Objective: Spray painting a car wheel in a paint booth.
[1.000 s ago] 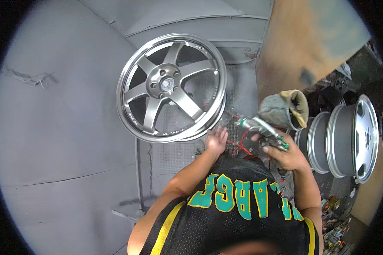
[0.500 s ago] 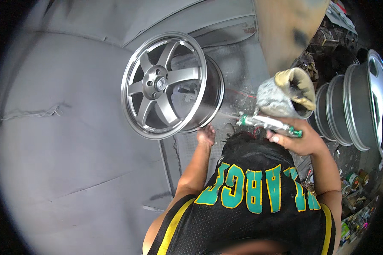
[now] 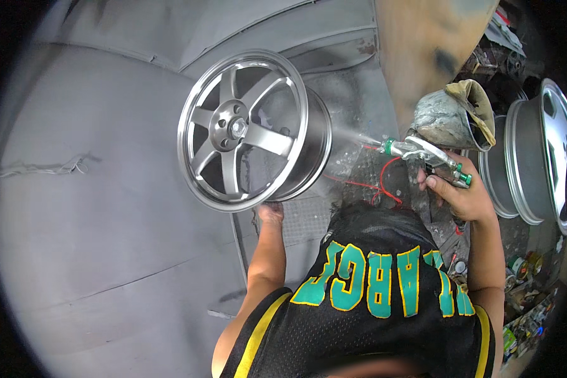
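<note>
A silver five-spoke wheel rim [image 3: 249, 129] stands tilted in front of me, its face turned to the left. My left hand [image 3: 270, 212] reaches under its lower edge and touches the rim there; the fingers are hidden. My right hand [image 3: 458, 192] is shut on a spray gun [image 3: 422, 153] with a dirty paint cup [image 3: 447, 116] on top. The gun's nozzle points left at the rim's barrel, and a fine mist of spray runs from the nozzle toward it.
Two more bare rims [image 3: 532, 157] stand at the right. A grey sheet [image 3: 94, 208] covers the floor and wall on the left. A red hose [image 3: 384, 183] loops below the gun. A brown panel [image 3: 422, 44] rises behind. Small cans [image 3: 523, 268] crowd the lower right.
The rim has been turned and tipped up, so its barrel now faces the gun. My right hand has raised the spray gun and spray now comes out. My left hand moved under the rim.
</note>
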